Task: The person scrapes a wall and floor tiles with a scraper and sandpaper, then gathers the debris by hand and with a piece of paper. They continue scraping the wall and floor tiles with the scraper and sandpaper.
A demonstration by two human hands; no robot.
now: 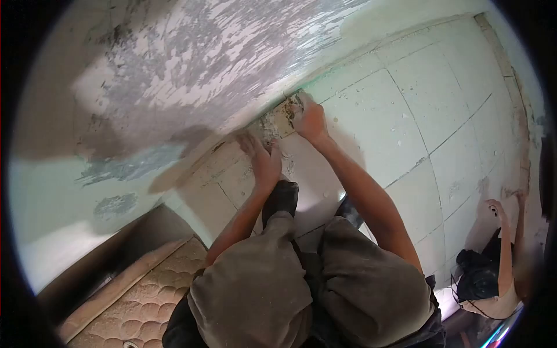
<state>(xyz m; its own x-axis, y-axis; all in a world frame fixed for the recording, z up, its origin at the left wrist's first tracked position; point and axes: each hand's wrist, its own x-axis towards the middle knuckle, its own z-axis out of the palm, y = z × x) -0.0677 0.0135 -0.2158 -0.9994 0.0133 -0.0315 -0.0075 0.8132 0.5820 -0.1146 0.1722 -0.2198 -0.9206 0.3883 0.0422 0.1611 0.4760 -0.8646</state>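
Note:
My left hand (265, 160) rests low against the foot of the wall, its fingers stretched out over the tiled floor (371, 110). To its right, my right hand (310, 120) is closed, fingers curled at the wall base. What it grips, if anything, is hidden. Between the two hands is a crumbly patch (268, 124) of whitish debris along the joint of wall and floor. A brownish, broken-looking spot (290, 110) shows right beside my right fingers. Above them the wall (191, 58) carries rough grey and white smears.
A quilted mattress (139, 290) lies at lower left, next to a dark recess (116, 261). At the right edge another person (493, 278) crouches with both arms toward the skirting strip (516, 116). My own knees (307, 272) are close below my hands.

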